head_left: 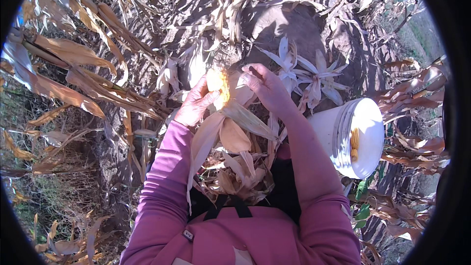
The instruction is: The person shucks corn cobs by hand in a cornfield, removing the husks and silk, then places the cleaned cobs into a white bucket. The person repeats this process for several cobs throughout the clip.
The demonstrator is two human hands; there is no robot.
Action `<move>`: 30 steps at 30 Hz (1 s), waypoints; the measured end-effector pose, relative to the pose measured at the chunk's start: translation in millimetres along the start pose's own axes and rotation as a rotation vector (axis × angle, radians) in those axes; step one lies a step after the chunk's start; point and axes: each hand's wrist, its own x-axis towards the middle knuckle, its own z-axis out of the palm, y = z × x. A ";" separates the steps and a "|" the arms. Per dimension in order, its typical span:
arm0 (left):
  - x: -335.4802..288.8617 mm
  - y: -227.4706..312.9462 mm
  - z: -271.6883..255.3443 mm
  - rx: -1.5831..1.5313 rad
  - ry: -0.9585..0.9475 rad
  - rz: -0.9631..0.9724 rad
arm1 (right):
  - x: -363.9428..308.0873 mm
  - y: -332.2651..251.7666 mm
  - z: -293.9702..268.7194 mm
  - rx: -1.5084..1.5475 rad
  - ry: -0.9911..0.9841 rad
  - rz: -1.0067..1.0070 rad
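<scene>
Nearest is the pink sweater (245, 238) of the person, and dry husks (235, 179) lie loose before it. Above these, the left hand (194, 105) grasps a yellow corn cob (222, 87); peeled leaves (235, 135) hang down from its lower end. The right hand (266, 88) is just beside the cob with fingers bent; I cannot tell if it pinches something. To the right, a white bucket (321, 130) lies tilted with yellow corn (354, 142) inside. Farther, open pale husks (319, 78) rest on the soil (289, 24).
</scene>
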 end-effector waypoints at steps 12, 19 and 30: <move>-3.3 1.4 2.5 -0.483 0.075 0.083 | -19.9 7.8 50.3 -0.672 0.119 -0.259; 1.7 -0.1 5.0 -0.490 0.223 0.121 | -15.9 4.5 52.2 -0.855 0.156 -0.333; 2.0 -12.5 -4.8 -0.601 0.393 0.102 | -24.2 -5.8 59.7 -0.741 -0.414 -0.276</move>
